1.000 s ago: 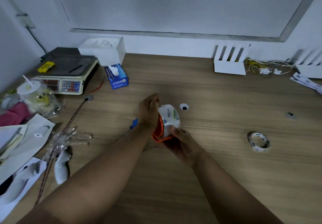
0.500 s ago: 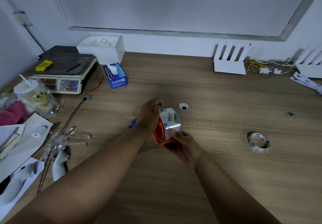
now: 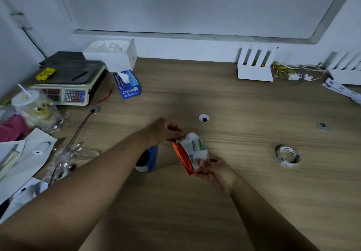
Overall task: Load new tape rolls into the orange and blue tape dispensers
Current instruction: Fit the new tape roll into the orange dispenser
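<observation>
Forearms are reaching in from the near edge and meeting over the middle of the table (image 3: pixel 254 98). The right hand (image 3: pixel 216 170) is cupping the orange dispenser (image 3: pixel 182 159) from below and behind, its fingers curling round the lower end and holding it lifted off the wood. A tape roll (image 3: pixel 195 149) with a printed label is sitting in the dispenser, its flat faces turning left and right, so its axis is running roughly from one hand toward the other.

The left hand (image 3: pixel 166 131) is coming at it from the upper left, thumb and fingertips pinching at the roll's top rim. Whether they are holding the tape's loose end or a wrapper is too small to tell. The coming move is probably a pull from that pinch, up and away from the right hand, and bare wood is showing beyond the hands for it.

Just below the left wrist, the blue dispenser (image 3: pixel 148 159) is lying on the table, nearer the left hand and partly hidden by the forearm. Well apart to the right, a thin ring of tape (image 3: pixel 287 156) is lying flat, nearer the right hand. Farther back, clutter is crowding the left edge around a weighing scale (image 3: pixel 66 86), narrowing any sweep that way.
</observation>
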